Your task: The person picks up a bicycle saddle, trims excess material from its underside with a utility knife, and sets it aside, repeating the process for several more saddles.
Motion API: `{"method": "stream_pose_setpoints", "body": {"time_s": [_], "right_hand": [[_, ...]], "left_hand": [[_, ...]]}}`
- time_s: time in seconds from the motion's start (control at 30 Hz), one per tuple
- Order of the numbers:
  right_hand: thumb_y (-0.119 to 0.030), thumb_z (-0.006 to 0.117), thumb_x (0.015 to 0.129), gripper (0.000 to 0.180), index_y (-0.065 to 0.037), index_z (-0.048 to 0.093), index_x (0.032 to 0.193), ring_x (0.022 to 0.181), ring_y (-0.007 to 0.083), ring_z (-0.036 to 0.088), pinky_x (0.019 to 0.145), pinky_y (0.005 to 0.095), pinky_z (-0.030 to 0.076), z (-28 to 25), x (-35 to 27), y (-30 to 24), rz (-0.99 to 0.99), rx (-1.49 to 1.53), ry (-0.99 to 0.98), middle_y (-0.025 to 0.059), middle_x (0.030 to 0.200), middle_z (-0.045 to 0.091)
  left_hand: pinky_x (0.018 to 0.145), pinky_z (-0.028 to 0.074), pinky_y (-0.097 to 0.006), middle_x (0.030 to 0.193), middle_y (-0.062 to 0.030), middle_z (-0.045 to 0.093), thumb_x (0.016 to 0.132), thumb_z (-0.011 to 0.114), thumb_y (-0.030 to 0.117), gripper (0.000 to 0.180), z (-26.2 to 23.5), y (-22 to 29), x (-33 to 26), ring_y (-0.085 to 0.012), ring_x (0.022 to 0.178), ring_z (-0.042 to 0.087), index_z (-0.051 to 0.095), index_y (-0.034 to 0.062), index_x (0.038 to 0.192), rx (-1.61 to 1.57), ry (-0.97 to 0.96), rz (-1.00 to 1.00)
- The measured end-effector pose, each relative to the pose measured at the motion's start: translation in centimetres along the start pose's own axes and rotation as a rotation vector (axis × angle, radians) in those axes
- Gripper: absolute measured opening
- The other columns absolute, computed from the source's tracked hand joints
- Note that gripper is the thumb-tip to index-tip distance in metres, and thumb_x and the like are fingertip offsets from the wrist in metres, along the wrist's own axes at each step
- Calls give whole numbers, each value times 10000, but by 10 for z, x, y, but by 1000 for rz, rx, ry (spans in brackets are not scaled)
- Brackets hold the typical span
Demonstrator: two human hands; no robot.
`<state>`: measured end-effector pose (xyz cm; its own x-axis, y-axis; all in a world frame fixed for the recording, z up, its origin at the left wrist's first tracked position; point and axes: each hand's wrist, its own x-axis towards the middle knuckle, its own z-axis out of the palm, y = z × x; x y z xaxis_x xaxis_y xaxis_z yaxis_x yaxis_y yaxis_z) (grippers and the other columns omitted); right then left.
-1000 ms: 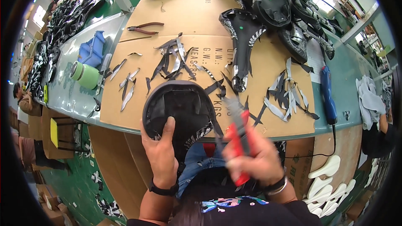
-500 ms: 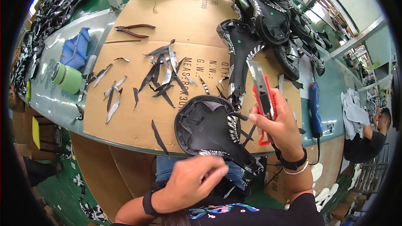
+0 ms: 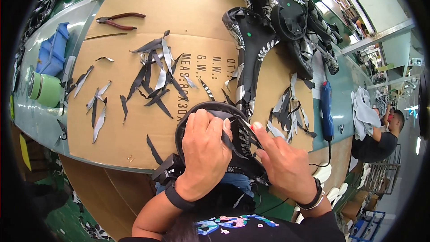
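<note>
A black bicycle saddle (image 3: 246, 166) lies underside up at the cardboard's near edge, its wide end partly hidden by my hands. My left hand (image 3: 202, 154) is closed over the wide end, pinching a dark strip of cover material (image 3: 227, 141) at the rim. In my right hand (image 3: 286, 163) is a red snap-off utility knife (image 3: 249, 130), mostly covered by my fingers. Its blade end meets the saddle's inner edge close to the left fingertips. Another saddle (image 3: 253, 40) with a black-and-white pattern lies just beyond.
Cut-off scraps (image 3: 154, 74) litter the cardboard sheet (image 3: 112, 121). Red-handled pliers (image 3: 121, 20), a blue bin (image 3: 53, 51) and a green roll (image 3: 44, 89) sit leftward. More saddles (image 3: 291, 18) pile up at far right, near a blue corded tool (image 3: 327, 110). A co-worker (image 3: 380, 139) is at right.
Both hands have come together over the saddle. My left hand has taken hold of the cover strip, and the knife has come down to the saddle's edge. The view has shifted slightly.
</note>
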<state>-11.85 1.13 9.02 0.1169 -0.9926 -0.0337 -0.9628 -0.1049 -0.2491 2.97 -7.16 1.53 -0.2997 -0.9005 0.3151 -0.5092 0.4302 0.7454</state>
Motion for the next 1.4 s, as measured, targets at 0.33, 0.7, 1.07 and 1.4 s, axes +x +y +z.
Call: {"method": "stream_pose_setpoints", "body": {"time_s": [0.33, 0.7, 1.07, 1.4], "right_hand": [[-108, 629, 882, 668, -72, 333, 1479, 555, 286, 559, 463, 397, 424, 20, -33, -33, 225, -183, -128, 113, 770, 537], [-92, 573, 910, 664, 5, 242, 1478, 597, 376, 585, 506, 467, 459, 35, -33, -36, 286, 19, -51, 186, 813, 569], [-61, 596, 830, 719, -33, 268, 1469, 465, 309, 551, 394, 413, 456, 62, -70, -38, 272, 1, 6, 172, 744, 516], [-108, 627, 824, 662, -93, 378, 1438, 542, 306, 567, 471, 408, 483, 37, -143, 14, 109, -68, -269, 117, 715, 495]], "left_hand": [[792, 460, -315, 838, -78, 507, 1030, 449, 220, 296, 2, -19, -14, -217, 792, 568, 512, -1, 844, -1021, 418, -439], [1020, 239, -644, 1203, -39, 583, 574, 856, 255, 426, -33, -14, -52, -281, 1297, 433, 680, 162, 951, 75, -335, 170], [1046, 268, -584, 1152, 3, 644, 479, 907, 251, 423, -29, 3, -49, -259, 1210, 505, 706, 125, 830, 114, -262, 122], [1031, 284, -555, 1150, -11, 653, 609, 856, 246, 324, -39, 12, -44, -239, 1211, 508, 728, 130, 883, 183, -342, 134]]}}
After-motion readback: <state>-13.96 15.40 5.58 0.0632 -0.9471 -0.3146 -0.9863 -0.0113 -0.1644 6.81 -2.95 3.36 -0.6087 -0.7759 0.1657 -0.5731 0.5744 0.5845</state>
